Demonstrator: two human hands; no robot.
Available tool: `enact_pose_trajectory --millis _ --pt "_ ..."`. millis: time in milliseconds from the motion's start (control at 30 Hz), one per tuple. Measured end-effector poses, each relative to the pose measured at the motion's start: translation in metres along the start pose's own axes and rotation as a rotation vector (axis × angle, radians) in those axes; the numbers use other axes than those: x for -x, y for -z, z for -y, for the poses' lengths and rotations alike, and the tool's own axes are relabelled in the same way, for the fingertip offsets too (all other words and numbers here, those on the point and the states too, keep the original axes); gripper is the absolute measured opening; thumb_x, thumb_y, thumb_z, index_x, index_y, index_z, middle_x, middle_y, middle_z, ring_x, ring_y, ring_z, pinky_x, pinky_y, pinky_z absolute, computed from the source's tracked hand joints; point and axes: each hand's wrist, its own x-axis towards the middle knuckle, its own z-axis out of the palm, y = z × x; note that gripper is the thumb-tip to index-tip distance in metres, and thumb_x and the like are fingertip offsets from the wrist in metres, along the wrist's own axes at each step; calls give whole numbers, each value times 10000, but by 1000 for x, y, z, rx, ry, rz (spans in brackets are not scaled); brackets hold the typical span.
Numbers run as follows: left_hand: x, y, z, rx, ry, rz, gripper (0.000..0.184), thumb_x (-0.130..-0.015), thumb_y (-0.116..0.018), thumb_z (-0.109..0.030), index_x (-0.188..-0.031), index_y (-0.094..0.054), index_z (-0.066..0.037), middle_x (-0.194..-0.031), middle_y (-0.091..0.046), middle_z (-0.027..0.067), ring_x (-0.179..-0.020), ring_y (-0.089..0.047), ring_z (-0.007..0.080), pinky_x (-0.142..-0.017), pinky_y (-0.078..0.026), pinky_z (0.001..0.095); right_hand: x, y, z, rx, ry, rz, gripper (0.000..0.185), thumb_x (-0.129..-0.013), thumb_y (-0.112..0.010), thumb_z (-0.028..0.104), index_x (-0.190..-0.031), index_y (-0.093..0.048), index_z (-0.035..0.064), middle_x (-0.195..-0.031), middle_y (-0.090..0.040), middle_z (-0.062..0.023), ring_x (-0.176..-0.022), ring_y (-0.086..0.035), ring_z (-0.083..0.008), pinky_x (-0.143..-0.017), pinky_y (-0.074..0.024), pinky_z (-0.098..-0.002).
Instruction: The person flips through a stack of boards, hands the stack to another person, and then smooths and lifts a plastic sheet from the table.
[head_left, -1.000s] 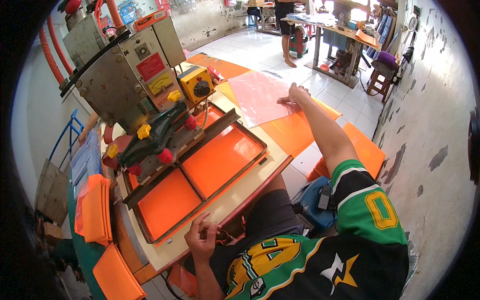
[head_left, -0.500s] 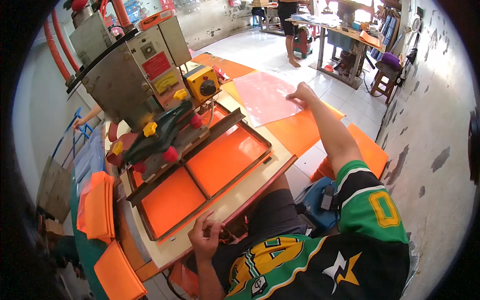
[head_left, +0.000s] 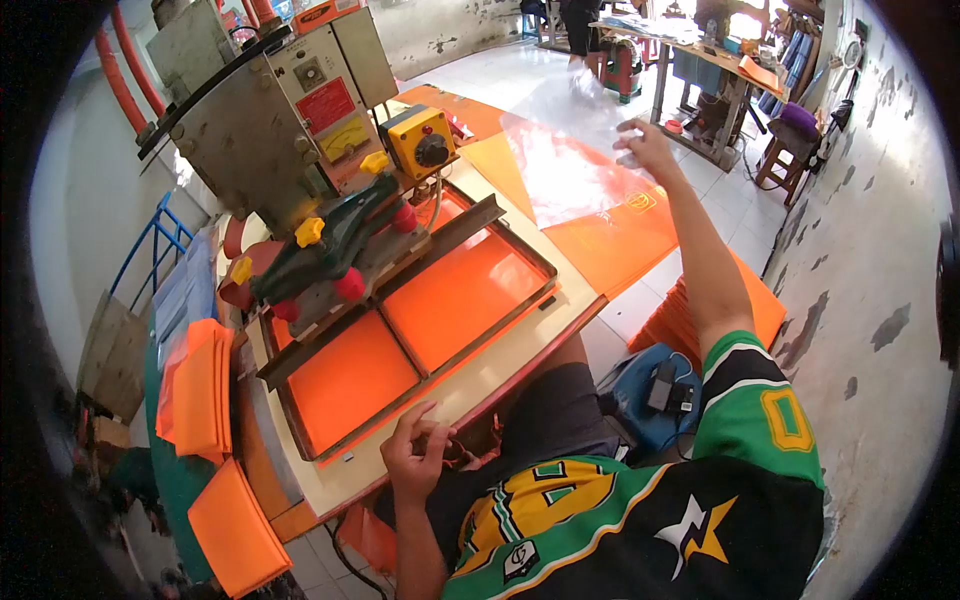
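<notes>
My right hand (head_left: 645,150) is stretched out at the upper right with its fingers pinched on the edge of a clear plastic sheet (head_left: 570,175), which is lifted and glares with light. Beneath the sheet lie flat orange sheets (head_left: 625,245). My left hand (head_left: 417,455) rests near the front edge of the cream board (head_left: 480,385), its fingers loosely curled and no object visible in them. In front of me a dark metal frame (head_left: 425,378) lies over orange material (head_left: 350,385), partly under the machine's green press arm (head_left: 340,245).
The press machine (head_left: 250,140) with a yellow control box (head_left: 420,140) stands at the upper left. Folded orange pieces (head_left: 235,525) are stacked at left, and an orange pile (head_left: 665,320) at right beside a blue object (head_left: 655,390). A person (head_left: 578,30) stands behind.
My right hand has risen, lifting the clear sheet's edge off the orange sheets. The left hand has stayed nearly still. The view has shifted slightly.
</notes>
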Motion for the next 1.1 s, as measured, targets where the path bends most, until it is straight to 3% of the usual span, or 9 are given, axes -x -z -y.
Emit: enact_pose_trajectory --millis 300,433,567,633,733,833,867,1000,1100 --pt "2 -1 5 8 23 -9 271 -830 -587 -61 -1091 -556 8 -711 -663 81 -579 -594 76 -531 -458 193 83 84 134 99 412 -17 271 -876 -495 102 -1145 -514 78 -900 -654 -77 -722 -576 -71 -585 -450 -197" --pt "-1 3 5 -17 30 37 277 -834 -586 -72 -1098 -558 8 -714 -663 77 -586 -591 76 -534 -454 190 133 102 170 158 357 -92 299 -889 -550 243 -1157 -513 115 -881 -647 -43 -633 -520 -46 -549 -376 -177" --pt "-7 -8 -11 182 34 14 286 -838 -578 -76 -1109 -553 11 -725 -664 84 -596 -587 73 -522 -456 192 152 95 164 -3 361 23 300 -870 -578 200 -1139 -499 93 -827 -621 -41 -619 -536 -64 -523 -371 -177" --pt "-9 -11 -20 429 103 133 579 -813 -671 -321 -1231 -435 3 -900 -645 147 -813 -619 164 -699 -498 271 161 80 156 -94 372 84 298 -861 -589 184 -1126 -495 85 -807 -612 -40 -612 -542 -72 -510 -374 -178" --pt "-27 -24 -55 656 -142 63 779 -730 -744 -328 -1314 -340 -10 -1096 -585 202 -960 -596 222 -811 -481 304 174 30 148 -250 393 183 231 -821 -626 189 -992 -523 72 -737 -620 -94 -550 -582 -131 -432 -449 -217" --pt "-32 -26 -82 827 -140 20 998 -625 -777 -433 -1364 -241 -31 -1217 -501 236 -1124 -511 320 -935 -416 357 191 -19 154 -281 378 413 219 -809 -617 112 -955 -523 -22 -796 -592 -106 -661 -637 -191 -452 -511 -243" --pt "-32 -23 -85 833 -173 25 857 -729 -719 -383 -1368 -247 -60 -1177 -525 255 -1104 -525 354 -904 -448 387 196 -36 156 -299 368 509 194 -822 -600 88 -958 -523 -27 -831 -582 -112 -679 -644 -207 -467 -526 -247" --pt "-7 -7 -55 957 -103 -100 655 -834 -621 -319 -1351 -284 -100 -1118 -557 260 -1031 -568 367 -845 -487 419 220 -101 170 -352 292 656 199 -863 -552 27 -1053 -519 -22 -832 -634 -87 -735 -622 -141 -666 -501 -256" --pt "1 11 -43 961 -38 -431 480 -899 -530 -259 -1314 -332 -123 -1028 -604 234 -921 -617 338 -766 -519 415 237 -135 180 -337 242 754 274 -876 -550 60 -1138 -507 -11 -888 -640 -85 -761 -618 -141 -682 -496 -261"
